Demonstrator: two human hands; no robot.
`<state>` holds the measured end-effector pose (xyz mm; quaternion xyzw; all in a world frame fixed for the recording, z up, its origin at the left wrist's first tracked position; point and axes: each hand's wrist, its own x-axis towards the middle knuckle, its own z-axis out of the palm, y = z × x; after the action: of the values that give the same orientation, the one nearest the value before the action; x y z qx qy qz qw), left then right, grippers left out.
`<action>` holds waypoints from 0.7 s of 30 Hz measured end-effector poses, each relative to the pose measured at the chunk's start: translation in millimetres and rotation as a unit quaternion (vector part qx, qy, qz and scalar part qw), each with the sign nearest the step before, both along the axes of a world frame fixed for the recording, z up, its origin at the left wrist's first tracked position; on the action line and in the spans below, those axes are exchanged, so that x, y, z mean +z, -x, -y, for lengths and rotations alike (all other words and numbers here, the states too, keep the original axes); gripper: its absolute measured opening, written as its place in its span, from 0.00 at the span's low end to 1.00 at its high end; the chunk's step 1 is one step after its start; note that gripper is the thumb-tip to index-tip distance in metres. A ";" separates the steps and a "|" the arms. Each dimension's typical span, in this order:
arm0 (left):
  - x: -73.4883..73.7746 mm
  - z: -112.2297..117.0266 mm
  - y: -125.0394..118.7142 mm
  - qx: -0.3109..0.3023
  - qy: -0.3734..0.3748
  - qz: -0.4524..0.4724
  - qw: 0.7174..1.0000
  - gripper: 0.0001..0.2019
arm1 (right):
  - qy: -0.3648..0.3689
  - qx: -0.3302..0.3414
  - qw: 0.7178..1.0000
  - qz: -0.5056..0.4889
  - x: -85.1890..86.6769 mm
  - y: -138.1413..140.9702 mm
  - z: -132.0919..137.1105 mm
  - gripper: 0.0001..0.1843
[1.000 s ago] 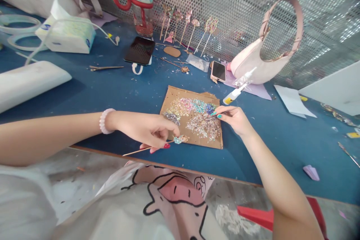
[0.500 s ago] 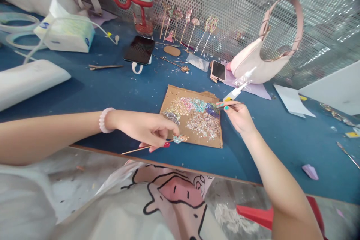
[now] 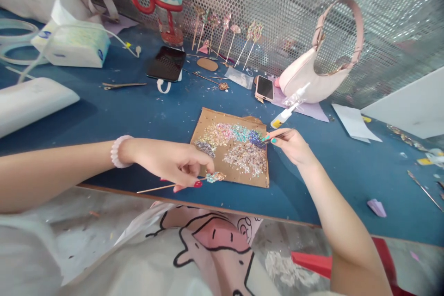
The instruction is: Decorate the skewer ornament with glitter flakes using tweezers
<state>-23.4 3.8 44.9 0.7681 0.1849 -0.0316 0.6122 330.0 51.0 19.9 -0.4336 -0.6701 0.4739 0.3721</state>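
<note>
My left hand (image 3: 178, 164) pinches a thin wooden stick (image 3: 156, 188) whose tip carries a cluster of blue and peach rhinestones (image 3: 215, 176). The decorated tip lies over the near edge of a cardboard sheet (image 3: 236, 182). Spread on that sheet are piles of small rhinestones, among them a pale mixed pile (image 3: 246, 158) and a dark blue pile (image 3: 255, 137). My right hand (image 3: 293, 145) holds slim dark tweezers (image 3: 279, 135), their points at the blue pile by the sheet's right edge. Whether a stone sits between the points is too small to tell.
Beyond the sheet lie a glue bottle (image 3: 281, 118), a pink phone (image 3: 264, 88), a black phone (image 3: 167, 63) and a hair clip (image 3: 125, 85). Several decorated sticks (image 3: 231, 44) stand against the mesh panel. A white handbag (image 3: 305, 78) and a tissue box (image 3: 76, 46) are farther back.
The whole view has shifted slightly, moving most things left in the picture. Both hands keep their grips, and the tweezers stay at the dark blue pile.
</note>
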 end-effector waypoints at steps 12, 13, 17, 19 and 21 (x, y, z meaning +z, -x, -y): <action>1.9 9.8 -0.3 -0.048 0.053 0.000 0.997 0.08 | -0.044 0.064 0.994 0.075 11.5 8.2 13.6 0.15; 1.9 10.1 -0.9 -0.054 0.055 -0.003 0.997 0.07 | -0.058 0.062 0.993 0.080 11.5 8.6 14.2 0.14; 2.7 10.6 -3.7 -0.067 0.048 -0.010 0.997 0.03 | -0.117 0.067 0.986 0.101 11.6 13.4 19.9 0.10; 4.2 10.5 -5.0 -0.068 0.036 -0.010 0.997 0.01 | -0.144 0.086 0.980 0.110 11.5 19.0 25.2 0.06; 6.1 10.5 -6.1 -0.065 0.030 -0.027 0.997 0.02 | -0.167 0.110 0.973 0.116 10.6 26.3 31.0 0.03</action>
<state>-17.4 -6.7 51.0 0.7590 0.1495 -0.0975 0.6262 303.7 20.0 30.4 -0.3409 -0.8219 0.3399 0.3046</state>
